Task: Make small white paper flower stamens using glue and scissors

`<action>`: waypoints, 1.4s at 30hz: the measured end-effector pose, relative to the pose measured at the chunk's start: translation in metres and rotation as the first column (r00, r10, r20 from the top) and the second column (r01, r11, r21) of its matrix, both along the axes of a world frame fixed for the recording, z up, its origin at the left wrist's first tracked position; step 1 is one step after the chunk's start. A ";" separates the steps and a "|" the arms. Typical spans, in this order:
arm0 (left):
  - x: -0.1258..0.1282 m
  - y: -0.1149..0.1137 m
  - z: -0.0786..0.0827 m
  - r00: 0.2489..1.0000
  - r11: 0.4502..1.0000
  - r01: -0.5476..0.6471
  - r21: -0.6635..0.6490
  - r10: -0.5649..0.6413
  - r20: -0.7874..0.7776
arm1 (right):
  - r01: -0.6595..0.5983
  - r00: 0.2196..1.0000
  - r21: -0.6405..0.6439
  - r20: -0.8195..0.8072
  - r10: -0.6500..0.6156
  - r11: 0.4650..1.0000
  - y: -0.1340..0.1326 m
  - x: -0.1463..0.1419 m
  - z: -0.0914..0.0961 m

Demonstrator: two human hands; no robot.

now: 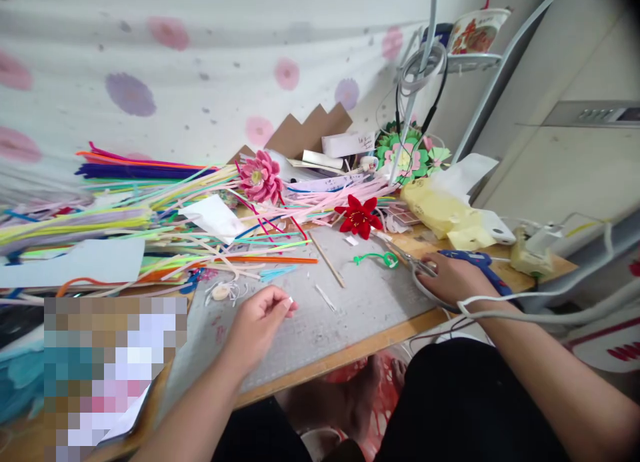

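My left hand (260,319) hovers over the grey cutting mat (320,322) with thumb and fingers pinched together; whatever lies in the pinch is too small to name. My right hand (453,279) rests palm down on the table's right side, fingers over the grey handles of a pair of scissors (417,269), just beside a blue glue gun (475,262). A red pipe-cleaner flower (357,215) lies beyond the mat, and a green curled pipe cleaner (380,257) sits near the scissors. A pink flower (260,177) stands further back.
Heaps of coloured pipe cleaners (125,209) cover the left and back of the table. A wooden stick (327,261) lies on the mat. Yellow bag (440,212), white paper sheets (80,262), a lamp pole (425,69) and a white cable (550,295) crowd the right.
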State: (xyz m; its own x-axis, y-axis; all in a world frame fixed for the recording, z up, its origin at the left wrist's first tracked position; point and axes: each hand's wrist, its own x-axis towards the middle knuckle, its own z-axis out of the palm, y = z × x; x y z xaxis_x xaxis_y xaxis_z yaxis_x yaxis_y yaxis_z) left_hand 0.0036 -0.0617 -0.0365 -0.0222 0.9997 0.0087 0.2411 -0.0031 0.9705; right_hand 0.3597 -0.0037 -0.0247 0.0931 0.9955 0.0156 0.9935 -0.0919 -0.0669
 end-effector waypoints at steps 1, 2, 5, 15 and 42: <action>-0.001 0.000 -0.001 1.000 1.000 -0.005 -0.005 0.005 0.023 | 0.001 1.000 0.000 0.002 -0.001 1.000 0.000 0.000 0.000; -0.001 0.000 -0.002 0.999 1.000 -0.010 -0.010 0.010 0.045 | -0.004 1.000 0.000 0.006 0.004 1.000 -0.001 -0.001 0.000; -0.002 -0.001 -0.001 0.995 1.000 -0.018 -0.022 0.020 0.103 | -0.092 0.994 0.090 0.069 0.086 0.992 -0.006 -0.006 0.002; 0.003 0.008 -0.001 0.985 1.000 -0.026 -0.014 0.028 0.168 | -0.225 0.893 0.259 -0.331 0.305 0.939 -0.030 -0.067 0.025; 0.000 0.014 -0.006 0.984 0.999 -0.010 0.035 0.003 0.179 | -0.548 0.333 0.269 -0.798 0.501 0.792 -0.032 -0.148 0.034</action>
